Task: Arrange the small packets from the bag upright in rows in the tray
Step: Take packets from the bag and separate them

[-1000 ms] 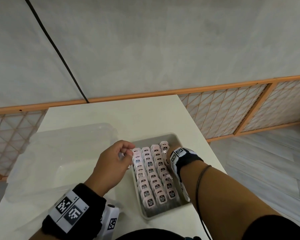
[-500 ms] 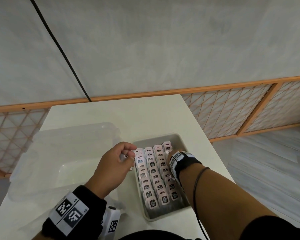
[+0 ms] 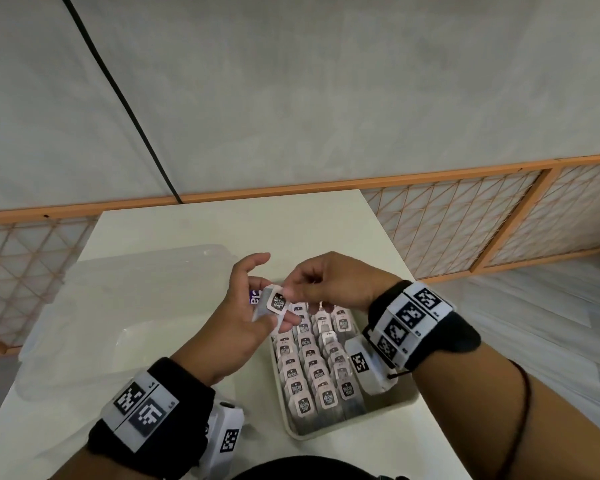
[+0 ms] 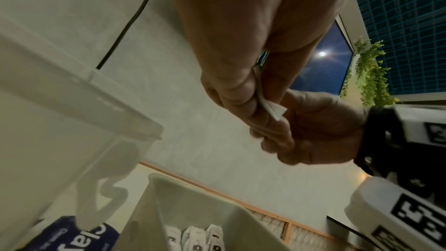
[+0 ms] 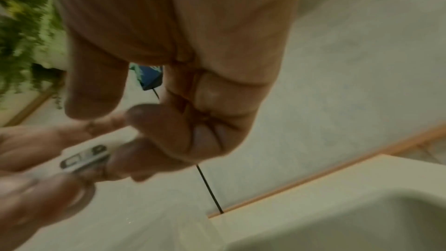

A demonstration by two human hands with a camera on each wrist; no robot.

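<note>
Packet (image 3: 277, 301) first: it sits between both hands, up in the air over the far left corner of the tray (image 3: 388, 410). The left hand (image 3: 238, 327) has its thumb and fingers curled around the packet's lower part, with the dark square label facing up. The right hand (image 3: 329, 282) comes in from the other side, and its fingertips pinch the packet's right edge; the rest of those fingers are curled in toward the palm. From the left wrist view a white corner of the packet (image 4: 275, 111) pokes out between the thumb and fingers, with the right hand (image 4: 321, 131) just behind it. The right wrist view is blurred, but the label (image 5: 83, 157) shows edge-on between the two sets of fingertips.

Below the hands, the tray holds three rows of packets (image 3: 312, 372) standing upright, labels all facing the same way, running from its near edge toward its far edge. The tray lies near the desk's (image 3: 222, 230) right edge, toward the near side. To its left stands a clear plastic box (image 3: 84, 306), just beside the tray. A bit of a purple bag (image 3: 254, 299) with white lettering peeks out behind the left hand, between the box and the tray.
</note>
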